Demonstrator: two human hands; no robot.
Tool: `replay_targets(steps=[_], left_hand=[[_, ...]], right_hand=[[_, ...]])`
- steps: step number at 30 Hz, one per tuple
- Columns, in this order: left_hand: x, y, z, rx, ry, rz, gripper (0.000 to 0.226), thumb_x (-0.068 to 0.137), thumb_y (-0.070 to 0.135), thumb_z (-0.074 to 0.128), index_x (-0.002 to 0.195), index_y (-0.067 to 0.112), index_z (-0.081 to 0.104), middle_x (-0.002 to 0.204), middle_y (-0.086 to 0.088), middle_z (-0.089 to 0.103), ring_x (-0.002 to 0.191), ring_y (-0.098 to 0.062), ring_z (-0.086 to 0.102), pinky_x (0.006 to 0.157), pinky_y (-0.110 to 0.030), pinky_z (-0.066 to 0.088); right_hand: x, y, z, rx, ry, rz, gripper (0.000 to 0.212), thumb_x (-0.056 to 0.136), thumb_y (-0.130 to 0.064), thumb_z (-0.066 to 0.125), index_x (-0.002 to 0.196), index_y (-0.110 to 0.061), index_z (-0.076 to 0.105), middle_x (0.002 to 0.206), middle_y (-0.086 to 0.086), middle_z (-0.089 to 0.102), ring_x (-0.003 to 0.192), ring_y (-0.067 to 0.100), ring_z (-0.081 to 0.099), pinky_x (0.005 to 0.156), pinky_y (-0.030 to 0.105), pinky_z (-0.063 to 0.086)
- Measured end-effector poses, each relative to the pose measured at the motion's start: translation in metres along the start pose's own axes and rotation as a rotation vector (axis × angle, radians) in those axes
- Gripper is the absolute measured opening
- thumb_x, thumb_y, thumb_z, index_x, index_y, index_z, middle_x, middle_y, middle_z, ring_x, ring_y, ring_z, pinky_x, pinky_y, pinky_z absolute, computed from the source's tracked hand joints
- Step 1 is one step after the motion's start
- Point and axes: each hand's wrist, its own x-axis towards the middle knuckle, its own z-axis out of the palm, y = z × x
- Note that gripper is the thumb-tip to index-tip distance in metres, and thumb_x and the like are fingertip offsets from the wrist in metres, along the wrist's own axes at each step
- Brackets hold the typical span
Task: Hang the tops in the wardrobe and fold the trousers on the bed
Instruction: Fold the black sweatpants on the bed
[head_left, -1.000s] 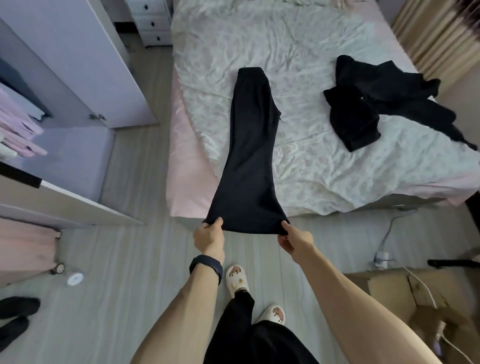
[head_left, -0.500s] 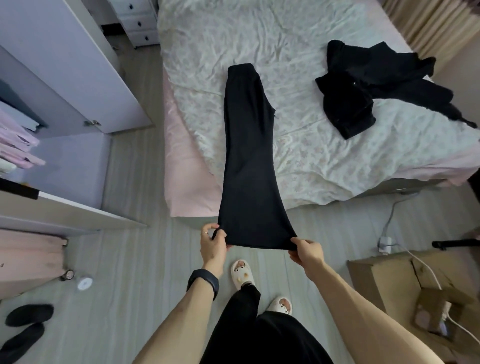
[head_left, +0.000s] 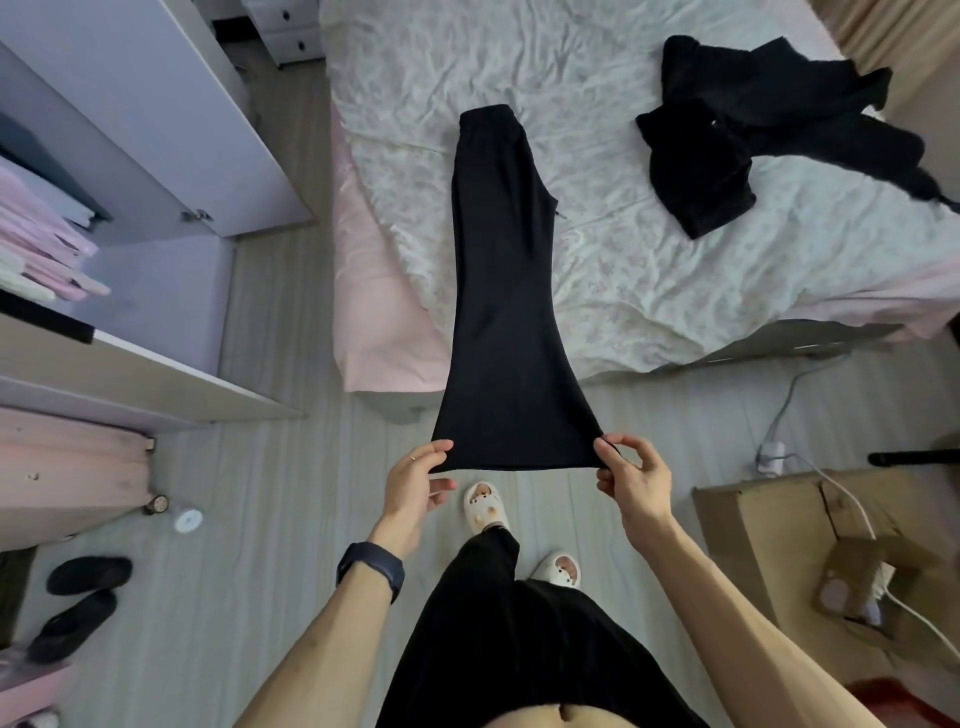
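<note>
Black flared trousers (head_left: 498, 291) lie stretched lengthwise, waistband far up on the bed (head_left: 675, 291) and hem hanging off the near edge over the floor. My left hand (head_left: 415, 486) pinches the hem's left corner between thumb and fingers. At the right corner my right hand (head_left: 626, 475) pinches the hem the same way, so the hem is held taut between both hands. A heap of black clothing (head_left: 753, 150) lies crumpled on the bed's far right.
The wardrobe (head_left: 130, 171) stands open at left, door swung out, with folded pink and pale clothes (head_left: 41, 244) on a shelf. Dark slippers (head_left: 78, 603) lie on the floor at left. A cardboard box (head_left: 810, 545), charger and cable sit at right.
Both hands have lifted the hem higher and nearer to me, and the trousers now lie straighter. The view has shifted slightly, with the bed sitting further right.
</note>
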Motion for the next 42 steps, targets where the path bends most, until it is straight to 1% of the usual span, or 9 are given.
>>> replay_targets(steps=[10, 15, 21, 25, 28, 31, 33, 36, 42], left_hand=[[0.026, 0.069, -0.001, 0.066, -0.214, 0.116, 0.020, 0.092, 0.024, 0.071, 0.112, 0.026, 0.075, 0.101, 0.005, 0.078, 0.078, -0.012, 0.067, 0.076, -0.028, 0.049], [0.076, 0.129, 0.004, 0.235, -0.259, 0.264, 0.035, 0.084, 0.010, 0.078, 0.114, 0.027, 0.071, 0.101, 0.005, 0.078, 0.087, -0.010, 0.070, 0.072, -0.023, 0.048], [0.176, 0.214, 0.030, 0.579, -0.066, 0.525, 0.016, 0.094, 0.042, 0.067, 0.098, 0.026, 0.070, 0.085, 0.007, 0.074, 0.077, -0.009, 0.068, 0.072, -0.022, 0.050], [0.237, 0.262, 0.049, 0.744, -0.006, 0.550, 0.032, 0.102, 0.046, 0.051, 0.101, 0.017, 0.063, 0.105, 0.002, 0.058, 0.088, -0.013, 0.059, 0.078, -0.027, 0.042], [0.276, 0.298, 0.061, 0.757, -0.033, 0.556, 0.040, 0.105, 0.045, 0.043, 0.101, 0.010, 0.061, 0.091, 0.002, 0.065, 0.086, -0.021, 0.062, 0.072, -0.031, 0.047], [0.308, 0.331, 0.068, 0.823, -0.027, 0.569, 0.047, 0.106, 0.047, 0.040, 0.083, 0.009, 0.056, 0.076, -0.001, 0.061, 0.074, -0.024, 0.058, 0.067, -0.039, 0.045], [0.325, 0.349, 0.074, 0.834, -0.041, 0.555, 0.047, 0.105, 0.050, 0.041, 0.070, 0.018, 0.046, 0.068, 0.003, 0.055, 0.065, -0.016, 0.054, 0.060, -0.033, 0.039], [0.344, 0.371, 0.083, 0.771, -0.053, 0.574, 0.041, 0.102, 0.050, 0.048, 0.069, 0.027, 0.044, 0.062, 0.009, 0.052, 0.056, -0.004, 0.053, 0.051, -0.018, 0.036], [0.402, 0.421, 0.107, 0.590, 0.026, 0.583, 0.018, 0.094, 0.046, 0.065, 0.095, 0.028, 0.068, 0.083, 0.020, 0.067, 0.079, 0.006, 0.062, 0.065, -0.004, 0.041]], right_hand=[[0.040, -0.055, 0.002, 0.008, -0.241, -0.018, 0.016, 0.091, -0.011, 0.069, 0.091, -0.023, 0.080, 0.086, 0.003, 0.072, 0.066, 0.018, 0.068, 0.064, 0.025, 0.056], [0.089, -0.109, 0.030, 0.030, -0.404, -0.061, 0.047, 0.069, 0.004, 0.074, 0.113, -0.016, 0.073, 0.099, 0.006, 0.075, 0.089, 0.022, 0.073, 0.080, 0.027, 0.058], [0.171, -0.171, 0.096, -0.317, -0.220, -0.313, 0.014, 0.093, -0.026, 0.073, 0.106, -0.021, 0.072, 0.085, -0.004, 0.077, 0.078, 0.013, 0.074, 0.064, 0.023, 0.054], [0.217, -0.213, 0.135, -0.667, -0.089, -0.396, 0.019, 0.096, -0.054, 0.060, 0.092, -0.037, 0.068, 0.095, -0.015, 0.057, 0.079, 0.000, 0.060, 0.065, 0.012, 0.040], [0.254, -0.246, 0.168, -0.702, -0.056, -0.417, 0.030, 0.099, -0.052, 0.054, 0.090, -0.026, 0.067, 0.105, -0.015, 0.055, 0.093, 0.002, 0.058, 0.076, 0.011, 0.038], [0.289, -0.271, 0.192, -0.698, -0.012, -0.361, 0.047, 0.100, -0.055, 0.049, 0.086, -0.013, 0.065, 0.083, -0.004, 0.064, 0.077, 0.007, 0.058, 0.071, 0.019, 0.044], [0.305, -0.285, 0.204, -0.680, 0.046, -0.334, 0.059, 0.099, -0.059, 0.047, 0.078, -0.006, 0.060, 0.065, 0.000, 0.054, 0.062, 0.011, 0.051, 0.059, 0.023, 0.043], [0.323, -0.302, 0.219, -0.654, 0.062, -0.342, 0.044, 0.100, -0.058, 0.046, 0.081, -0.020, 0.061, 0.070, -0.009, 0.061, 0.064, 0.007, 0.057, 0.058, 0.016, 0.040], [0.391, -0.342, 0.252, -0.626, 0.042, -0.357, 0.030, 0.097, -0.055, 0.055, 0.103, -0.027, 0.062, 0.085, -0.009, 0.070, 0.078, 0.005, 0.066, 0.064, 0.020, 0.044]])
